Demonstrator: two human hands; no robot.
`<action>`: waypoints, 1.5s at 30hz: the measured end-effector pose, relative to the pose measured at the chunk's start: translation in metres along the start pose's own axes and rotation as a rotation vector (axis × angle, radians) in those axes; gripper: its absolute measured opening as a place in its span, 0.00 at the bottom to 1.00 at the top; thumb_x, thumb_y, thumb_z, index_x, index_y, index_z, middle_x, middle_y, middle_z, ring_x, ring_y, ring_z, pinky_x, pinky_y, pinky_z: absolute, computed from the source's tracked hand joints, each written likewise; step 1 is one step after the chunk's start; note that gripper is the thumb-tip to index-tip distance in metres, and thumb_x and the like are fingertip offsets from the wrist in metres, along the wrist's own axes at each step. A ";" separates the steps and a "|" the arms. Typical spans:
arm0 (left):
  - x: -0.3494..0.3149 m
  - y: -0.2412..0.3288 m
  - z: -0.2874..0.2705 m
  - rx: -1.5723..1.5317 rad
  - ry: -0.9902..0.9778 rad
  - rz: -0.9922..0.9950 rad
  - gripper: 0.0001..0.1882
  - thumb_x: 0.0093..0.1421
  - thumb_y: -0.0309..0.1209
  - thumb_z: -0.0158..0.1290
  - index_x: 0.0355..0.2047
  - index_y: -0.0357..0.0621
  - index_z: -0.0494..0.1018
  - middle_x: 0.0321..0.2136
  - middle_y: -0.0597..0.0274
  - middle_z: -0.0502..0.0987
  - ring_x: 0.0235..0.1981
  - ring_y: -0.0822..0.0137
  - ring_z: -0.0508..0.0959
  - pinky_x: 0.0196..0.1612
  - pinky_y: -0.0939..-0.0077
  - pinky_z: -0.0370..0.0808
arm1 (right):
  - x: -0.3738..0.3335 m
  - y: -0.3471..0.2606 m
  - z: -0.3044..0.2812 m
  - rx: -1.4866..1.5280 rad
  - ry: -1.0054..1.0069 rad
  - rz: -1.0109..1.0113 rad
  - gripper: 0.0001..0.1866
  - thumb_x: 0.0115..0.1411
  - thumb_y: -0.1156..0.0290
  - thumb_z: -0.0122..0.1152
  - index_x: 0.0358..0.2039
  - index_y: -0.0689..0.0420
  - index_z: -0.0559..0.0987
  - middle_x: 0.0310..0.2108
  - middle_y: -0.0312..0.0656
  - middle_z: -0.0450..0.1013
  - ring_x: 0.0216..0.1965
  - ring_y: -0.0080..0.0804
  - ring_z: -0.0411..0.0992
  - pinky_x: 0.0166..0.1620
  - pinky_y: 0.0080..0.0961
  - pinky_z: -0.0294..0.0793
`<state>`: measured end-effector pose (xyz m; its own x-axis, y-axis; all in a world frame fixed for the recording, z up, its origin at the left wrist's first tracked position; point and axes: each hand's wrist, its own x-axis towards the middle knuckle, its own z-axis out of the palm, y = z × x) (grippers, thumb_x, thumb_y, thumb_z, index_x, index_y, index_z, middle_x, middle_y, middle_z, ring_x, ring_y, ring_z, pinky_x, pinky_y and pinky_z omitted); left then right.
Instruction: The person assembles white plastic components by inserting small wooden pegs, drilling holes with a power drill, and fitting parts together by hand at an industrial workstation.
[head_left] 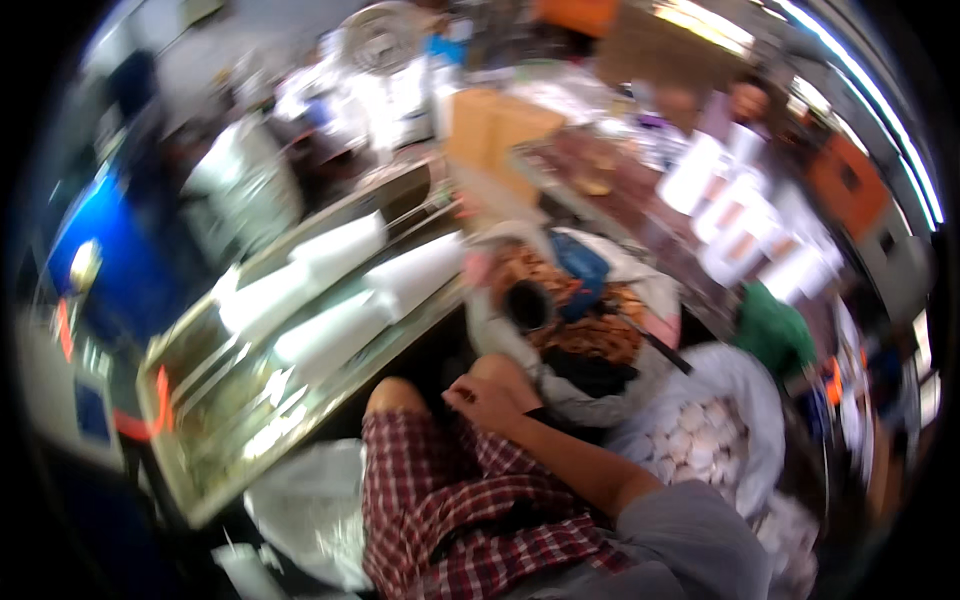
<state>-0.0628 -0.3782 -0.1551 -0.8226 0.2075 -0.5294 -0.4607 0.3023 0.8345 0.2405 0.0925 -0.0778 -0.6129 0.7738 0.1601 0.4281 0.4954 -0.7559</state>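
Observation:
My right hand (pixel 482 402) lies over my bare knee, its arm coming in from the lower right. Its fingers look curled together; the picture is smeared, and whether anything small is in them is hidden. My left hand is out of view. Just beyond the right hand stands an open white sack (pixel 492 325) of orange-brown scraps (pixel 607 338), with a dark round hollow piece (pixel 528 304) and a blue object (pixel 580 268) on top. To my left, white cylinders (pixel 335 330) lie in rows across a long shallow trough (pixel 185 490).
A white bag (pixel 755 400) of round pale pieces (pixel 695 440) stands at my right, beside a green bundle (pixel 775 330). More white cylinders (pixel 740 240) stand on a dark table (pixel 640 205). Behind it is another person (pixel 748 103). A clear plastic bag (pixel 310 510) lies by my left leg.

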 end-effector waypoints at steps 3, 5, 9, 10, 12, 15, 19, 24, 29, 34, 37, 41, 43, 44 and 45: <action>-0.011 -0.040 -0.082 -0.293 0.143 -0.004 0.28 0.63 0.46 0.41 0.58 0.42 0.57 0.56 0.55 0.61 0.56 0.57 0.61 0.58 0.58 0.58 | -0.012 -0.032 0.011 0.193 -0.124 -0.108 0.10 0.57 0.67 0.58 0.38 0.55 0.74 0.32 0.40 0.74 0.31 0.32 0.74 0.36 0.26 0.73; -0.009 -0.059 -0.125 -0.446 0.159 0.032 0.29 0.63 0.47 0.40 0.59 0.42 0.56 0.57 0.55 0.60 0.58 0.56 0.60 0.59 0.57 0.57 | -0.020 -0.062 0.012 0.131 -0.106 -0.335 0.14 0.54 0.71 0.60 0.41 0.57 0.72 0.40 0.42 0.72 0.40 0.37 0.72 0.43 0.27 0.72; -0.011 -0.079 -0.152 -0.666 0.230 0.218 0.29 0.63 0.49 0.39 0.57 0.42 0.59 0.57 0.55 0.62 0.57 0.56 0.62 0.58 0.58 0.60 | -0.036 -0.122 0.031 0.195 -0.280 -0.760 0.20 0.53 0.68 0.61 0.45 0.58 0.69 0.50 0.44 0.67 0.53 0.40 0.65 0.55 0.38 0.61; -0.010 -0.071 -0.139 -0.668 0.305 0.246 0.28 0.63 0.50 0.41 0.54 0.41 0.63 0.53 0.55 0.66 0.54 0.56 0.66 0.55 0.59 0.65 | -0.044 -0.133 0.036 0.202 -0.311 -0.859 0.21 0.53 0.67 0.61 0.46 0.58 0.68 0.52 0.44 0.66 0.55 0.40 0.63 0.57 0.40 0.59; -0.019 0.020 -0.036 -0.664 0.250 0.009 0.31 0.59 0.57 0.43 0.47 0.43 0.69 0.46 0.58 0.73 0.48 0.61 0.72 0.51 0.62 0.69 | -0.051 -0.143 0.043 0.099 -0.317 -0.971 0.24 0.53 0.64 0.60 0.50 0.55 0.66 0.56 0.41 0.62 0.59 0.38 0.58 0.60 0.43 0.52; -0.026 0.051 0.030 -0.668 0.046 -0.063 0.33 0.59 0.58 0.42 0.46 0.38 0.70 0.42 0.57 0.75 0.42 0.60 0.76 0.45 0.62 0.74 | -0.052 -0.161 0.054 0.070 -0.277 -1.090 0.26 0.52 0.60 0.60 0.50 0.54 0.66 0.55 0.41 0.63 0.58 0.36 0.58 0.61 0.49 0.48; -0.022 0.030 0.083 -0.662 -0.097 -0.065 0.34 0.61 0.56 0.39 0.46 0.34 0.69 0.40 0.52 0.76 0.40 0.58 0.77 0.41 0.63 0.76 | -0.056 -0.151 0.076 0.004 -0.343 -1.074 0.30 0.53 0.58 0.60 0.54 0.54 0.64 0.52 0.40 0.65 0.57 0.34 0.60 0.61 0.52 0.44; -0.035 0.024 0.124 -0.516 -0.212 -0.147 0.34 0.62 0.56 0.37 0.46 0.31 0.68 0.39 0.49 0.76 0.37 0.56 0.78 0.40 0.62 0.77 | -0.062 -0.137 0.077 -0.026 -0.381 -0.971 0.36 0.53 0.57 0.59 0.58 0.57 0.59 0.44 0.45 0.69 0.47 0.35 0.70 0.60 0.56 0.45; -0.019 0.013 0.123 -0.500 -0.211 -0.165 0.34 0.62 0.55 0.38 0.46 0.30 0.68 0.38 0.51 0.76 0.36 0.57 0.78 0.40 0.65 0.76 | -0.063 -0.136 0.086 0.001 -0.386 -0.967 0.39 0.51 0.59 0.61 0.59 0.61 0.57 0.44 0.48 0.68 0.47 0.38 0.69 0.60 0.58 0.44; 0.000 -0.006 0.110 -0.391 -0.417 -0.146 0.33 0.64 0.54 0.35 0.49 0.34 0.67 0.39 0.53 0.76 0.38 0.59 0.77 0.41 0.66 0.75 | -0.071 -0.129 0.101 0.141 -0.330 -0.977 0.33 0.51 0.65 0.55 0.56 0.67 0.60 0.43 0.52 0.68 0.49 0.46 0.66 0.60 0.61 0.41; -0.031 0.024 0.124 -0.231 -0.563 -0.071 0.35 0.65 0.55 0.26 0.54 0.37 0.65 0.46 0.52 0.73 0.45 0.57 0.73 0.50 0.64 0.70 | -0.075 -0.138 0.096 0.014 -0.609 -1.083 0.35 0.52 0.64 0.46 0.56 0.75 0.55 0.39 0.52 0.69 0.46 0.50 0.69 0.60 0.66 0.34; -0.035 0.062 0.181 -0.096 -0.520 -0.060 0.35 0.64 0.55 0.27 0.53 0.37 0.65 0.45 0.52 0.73 0.45 0.57 0.73 0.50 0.64 0.70 | -0.073 -0.139 0.090 -0.167 -0.357 -1.129 0.29 0.55 0.56 0.48 0.58 0.49 0.62 0.42 0.41 0.73 0.52 0.37 0.66 0.58 0.66 0.42; -0.035 0.074 0.197 -0.064 -0.521 -0.047 0.34 0.64 0.54 0.28 0.53 0.37 0.65 0.45 0.53 0.73 0.44 0.58 0.74 0.49 0.65 0.70 | -0.074 -0.138 0.091 -0.140 -0.372 -1.117 0.28 0.56 0.57 0.47 0.58 0.50 0.63 0.41 0.40 0.73 0.50 0.36 0.67 0.58 0.66 0.42; -0.035 0.077 0.200 -0.058 -0.512 -0.038 0.34 0.64 0.54 0.28 0.53 0.37 0.65 0.45 0.53 0.73 0.44 0.58 0.74 0.49 0.65 0.70 | -0.074 -0.138 0.087 -0.133 -0.386 -1.123 0.28 0.56 0.57 0.47 0.57 0.50 0.64 0.40 0.39 0.73 0.49 0.36 0.68 0.57 0.66 0.43; -0.035 0.079 0.201 -0.053 -0.511 -0.034 0.34 0.64 0.54 0.29 0.53 0.37 0.65 0.45 0.53 0.73 0.44 0.58 0.74 0.49 0.65 0.70 | -0.074 -0.138 0.083 -0.125 -0.403 -1.132 0.28 0.56 0.57 0.47 0.57 0.50 0.64 0.40 0.39 0.73 0.47 0.35 0.69 0.57 0.66 0.43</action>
<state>-0.0035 -0.1743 -0.1021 -0.5451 0.6302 -0.5529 -0.5119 0.2721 0.8148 0.1715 -0.0664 -0.0381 -0.8357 -0.2911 0.4657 -0.4378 0.8650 -0.2449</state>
